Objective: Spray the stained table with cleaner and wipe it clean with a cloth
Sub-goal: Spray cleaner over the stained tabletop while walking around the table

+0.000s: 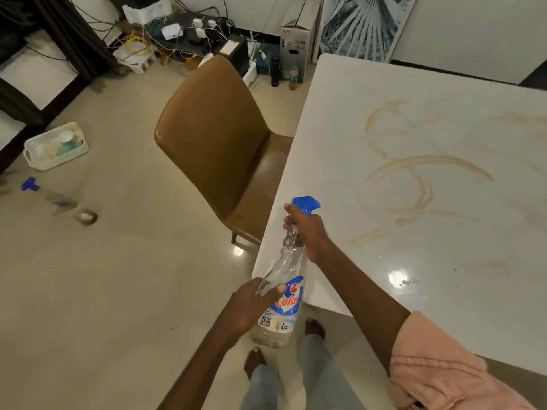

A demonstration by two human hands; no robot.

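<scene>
holding the spray bottle beside the stained surface, our right hand fingers wrap its neck, left hand grasps the slick, nearly empty, seemingly light body.

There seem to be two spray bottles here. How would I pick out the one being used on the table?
Start at the white table with brown smears, and find its near-left edge beside the tan chair. The spray bottle is held there, right hand gripping its neck, left hand holding its body. Unlike the blurred bottle on the floor, it shows a readable label.
</scene>
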